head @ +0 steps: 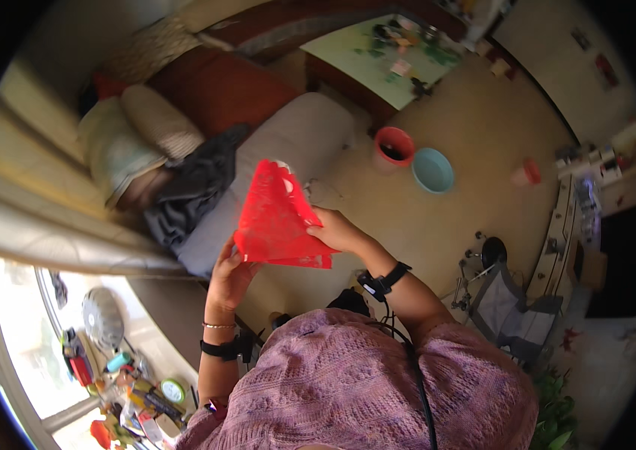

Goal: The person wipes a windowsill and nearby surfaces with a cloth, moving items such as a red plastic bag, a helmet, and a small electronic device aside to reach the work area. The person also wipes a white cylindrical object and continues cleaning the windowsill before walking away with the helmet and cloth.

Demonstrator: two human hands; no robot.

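A bright red folded sheet (278,225), paper or thin plastic, is held up in front of me between both hands. Pale worn patches show along its top tip and its right and lower edges. My left hand (230,275) grips its lower left corner, with the fingers partly hidden behind it. My right hand (333,228) pinches its right edge, thumb on the near face. Black straps circle both wrists, and a cable runs from the right one.
Ahead stands a grey-covered sofa (306,121) with a dark cloth (199,180) on it. A red bin (394,149) and a blue basin (433,170) are on the floor. A cluttered windowsill with a fan (103,318) lies left, a folding chair (506,309) right.
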